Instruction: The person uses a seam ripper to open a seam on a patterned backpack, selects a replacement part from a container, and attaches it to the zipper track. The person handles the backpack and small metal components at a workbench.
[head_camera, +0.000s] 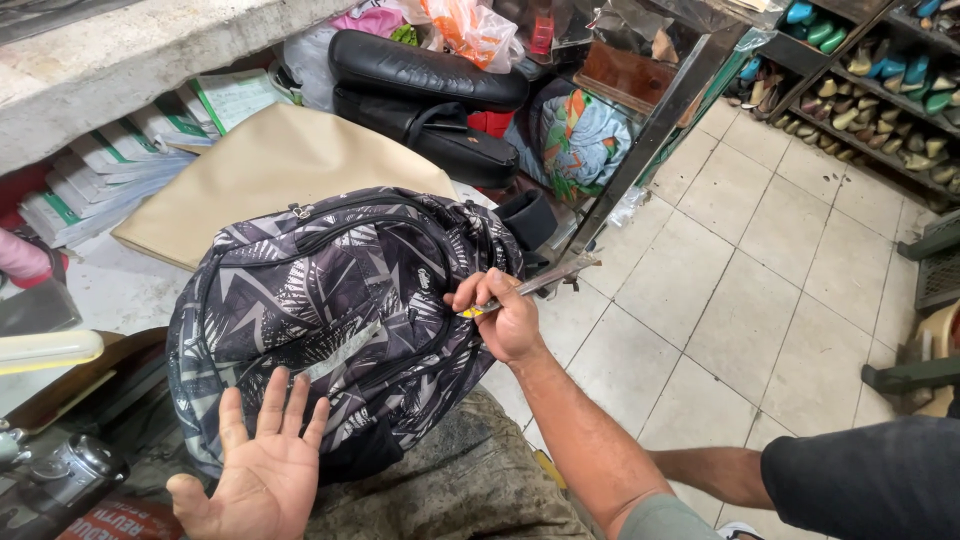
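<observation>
Head view, looking down: a grey-and-black leaf-patterned fabric backpack (340, 300) sits on the person's lap, resting on olive-grey trousers (470, 490), front panel up. Right hand (505, 315) is at the bag's right edge, fingers (470, 293) closed around a metal cutting tool with a yellow handle (535, 283), its blade pointing out to the right. Left hand (262, 465) comes in palm up with fingers spread wide and empty, fingertips just touching the backpack's lower front. Behind the bag, a tan sheet of material (270, 170) lies beside stacked papers (120, 170) under a grey concrete ledge (130, 60). Black bags (430, 90) crowd the back. Pale square floor tiles (740, 290) spread right, toward shelves of shoe soles (880, 90). A sewing machine part (60, 470) shows at lower left.
</observation>
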